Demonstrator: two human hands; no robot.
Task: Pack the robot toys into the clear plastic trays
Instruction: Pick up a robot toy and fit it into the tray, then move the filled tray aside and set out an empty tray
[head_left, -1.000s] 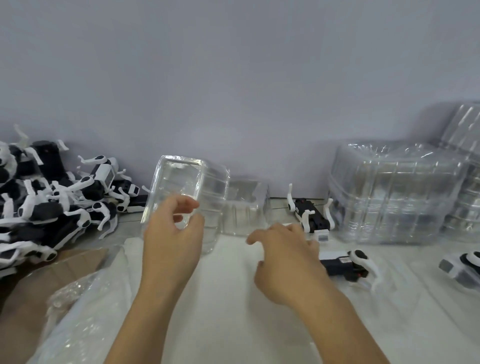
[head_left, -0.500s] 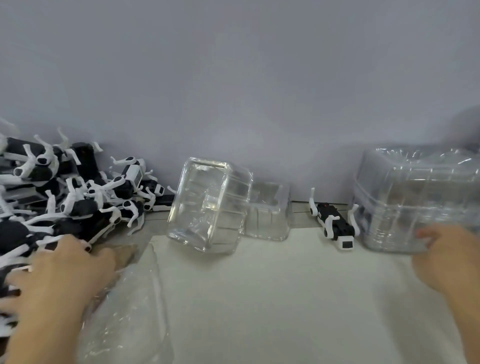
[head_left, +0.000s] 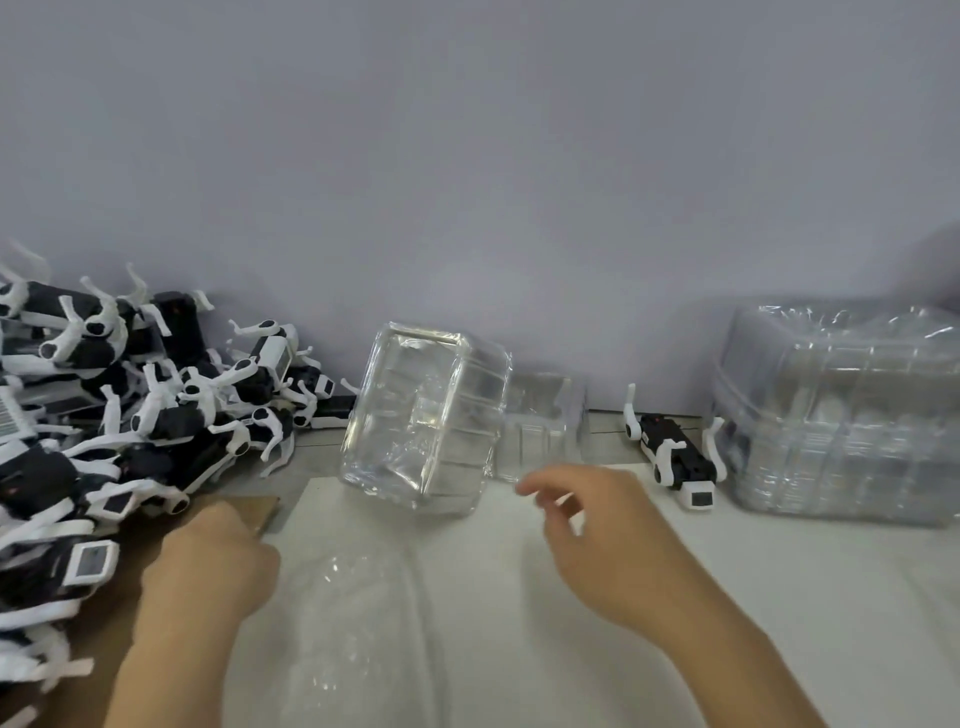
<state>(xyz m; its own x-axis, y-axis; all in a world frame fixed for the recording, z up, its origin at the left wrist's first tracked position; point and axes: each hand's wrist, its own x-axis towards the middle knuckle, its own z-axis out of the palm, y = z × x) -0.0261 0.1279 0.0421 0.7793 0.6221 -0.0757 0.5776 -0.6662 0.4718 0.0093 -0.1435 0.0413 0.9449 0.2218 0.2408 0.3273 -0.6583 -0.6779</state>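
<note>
A heap of black-and-white robot toys (head_left: 119, 431) lies at the left of the desk (head_left: 779, 597) against the wall, and a single toy (head_left: 675, 457) lies at the back right, just beside a tall stack of clear plastic trays (head_left: 841, 415). One clear tray (head_left: 423, 415) stands tilted at the middle back, with another (head_left: 540, 423) just behind it. The left hand (head_left: 208, 566) rests near the heap, its fingers curled under so I cannot tell whether they hold anything; the right hand (head_left: 608, 535) hovers near the tilted tray, fingers loosely bent and empty.
</note>
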